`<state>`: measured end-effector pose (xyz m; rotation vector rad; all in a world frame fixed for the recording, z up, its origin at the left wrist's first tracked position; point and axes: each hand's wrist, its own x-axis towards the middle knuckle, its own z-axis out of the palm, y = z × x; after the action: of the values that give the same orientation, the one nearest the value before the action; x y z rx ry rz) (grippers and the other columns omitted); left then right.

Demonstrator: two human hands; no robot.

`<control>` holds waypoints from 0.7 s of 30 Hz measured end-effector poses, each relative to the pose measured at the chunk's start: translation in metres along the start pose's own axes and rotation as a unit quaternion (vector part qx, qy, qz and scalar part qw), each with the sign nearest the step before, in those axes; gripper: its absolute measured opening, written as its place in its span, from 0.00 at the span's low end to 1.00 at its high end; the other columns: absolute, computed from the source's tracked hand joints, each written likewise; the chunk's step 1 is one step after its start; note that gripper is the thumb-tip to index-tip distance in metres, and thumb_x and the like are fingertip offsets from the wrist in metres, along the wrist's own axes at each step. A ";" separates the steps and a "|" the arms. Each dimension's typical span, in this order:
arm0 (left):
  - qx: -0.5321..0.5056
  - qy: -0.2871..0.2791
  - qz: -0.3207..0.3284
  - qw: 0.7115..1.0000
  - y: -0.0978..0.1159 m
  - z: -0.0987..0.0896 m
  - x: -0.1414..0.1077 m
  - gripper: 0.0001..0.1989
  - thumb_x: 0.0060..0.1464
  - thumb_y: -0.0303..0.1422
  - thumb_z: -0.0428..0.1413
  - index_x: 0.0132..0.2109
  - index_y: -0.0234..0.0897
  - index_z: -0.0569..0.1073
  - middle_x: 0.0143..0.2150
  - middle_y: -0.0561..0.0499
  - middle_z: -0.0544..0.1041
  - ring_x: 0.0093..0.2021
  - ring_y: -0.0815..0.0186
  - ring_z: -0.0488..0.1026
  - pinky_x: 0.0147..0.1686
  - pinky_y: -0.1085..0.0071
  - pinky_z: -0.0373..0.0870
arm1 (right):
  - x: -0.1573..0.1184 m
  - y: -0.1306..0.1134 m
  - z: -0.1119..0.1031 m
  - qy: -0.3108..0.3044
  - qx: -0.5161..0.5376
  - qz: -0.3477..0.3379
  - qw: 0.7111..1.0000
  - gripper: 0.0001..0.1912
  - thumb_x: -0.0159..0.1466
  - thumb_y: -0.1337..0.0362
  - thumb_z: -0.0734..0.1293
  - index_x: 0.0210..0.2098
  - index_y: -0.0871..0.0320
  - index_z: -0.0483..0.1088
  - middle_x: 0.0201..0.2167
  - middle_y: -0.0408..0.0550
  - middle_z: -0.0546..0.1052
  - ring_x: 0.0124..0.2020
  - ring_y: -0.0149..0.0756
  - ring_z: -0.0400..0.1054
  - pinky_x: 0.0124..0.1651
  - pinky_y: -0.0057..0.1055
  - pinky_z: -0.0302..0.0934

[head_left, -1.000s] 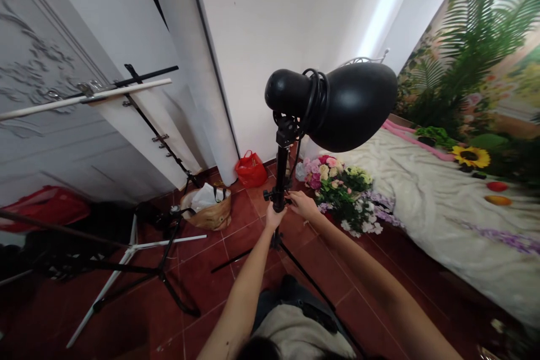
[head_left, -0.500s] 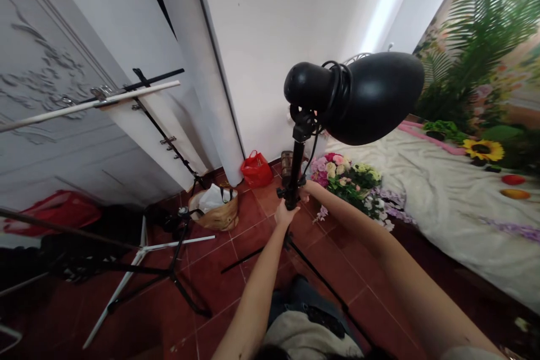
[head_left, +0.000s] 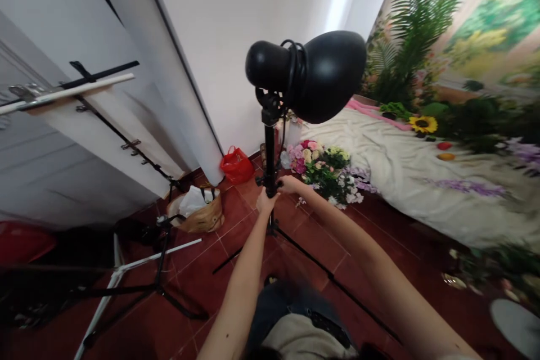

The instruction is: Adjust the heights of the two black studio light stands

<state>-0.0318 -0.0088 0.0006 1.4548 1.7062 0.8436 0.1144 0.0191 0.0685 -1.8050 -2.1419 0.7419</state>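
A black studio light [head_left: 329,76] with a coiled cable tops the black light stand [head_left: 270,149] in front of me. Around the stand's pole, just under a joint, my left hand [head_left: 266,201] is closed. My right hand [head_left: 289,184] is at the right side of the same joint, its fingers bent in at a small knob [head_left: 278,183]; the fingertips are partly hidden. Below, the stand's thin legs [head_left: 312,259] spread over the red tiles, one passing beside my own legs.
On the left stand another tripod [head_left: 160,270] and a clamped white backdrop [head_left: 113,129]. A wicker basket [head_left: 206,216] and a red bag [head_left: 237,166] sit by the wall. Artificial flowers [head_left: 324,171] lie beside a cream cloth [head_left: 405,180] on the right.
My view has swung to the right, showing more of the painted backdrop. The light and stand appear further left and slightly smaller; both hands stay at the pole's joint.
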 end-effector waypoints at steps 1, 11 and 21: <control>0.005 0.002 -0.001 1.000 0.000 0.001 0.000 0.28 0.34 0.46 0.66 0.45 0.43 0.72 0.43 0.42 0.78 0.48 0.50 0.72 0.46 0.62 0.65 | -0.011 0.003 0.001 0.001 -0.002 0.001 1.000 0.15 0.55 0.63 0.71 0.42 0.60 0.72 0.37 0.51 0.77 0.40 0.41 0.72 0.43 0.29 0.63; 0.137 -0.001 -0.043 0.990 0.029 0.005 -0.003 0.33 0.39 0.51 0.60 0.51 0.37 0.68 0.51 0.38 0.74 0.52 0.48 0.70 0.48 0.57 0.66 | -0.258 0.074 0.016 0.077 0.266 0.005 0.961 0.23 0.62 0.52 0.62 0.53 0.57 0.66 0.44 0.51 0.76 0.44 0.39 0.72 0.47 0.34 0.65; 0.272 0.114 -0.075 0.953 0.019 0.131 -0.124 0.24 0.48 0.44 0.49 0.52 0.41 0.63 0.47 0.36 0.76 0.44 0.45 0.75 0.34 0.53 0.73 | -0.657 0.199 0.066 0.373 0.541 0.322 0.681 0.25 0.56 0.47 0.67 0.46 0.57 0.68 0.39 0.52 0.77 0.35 0.36 0.74 0.36 0.32 0.68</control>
<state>0.1013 -0.1259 -0.0376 1.5897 2.3226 0.4874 0.3855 -0.6111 -0.0019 -1.5855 -0.2713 0.8747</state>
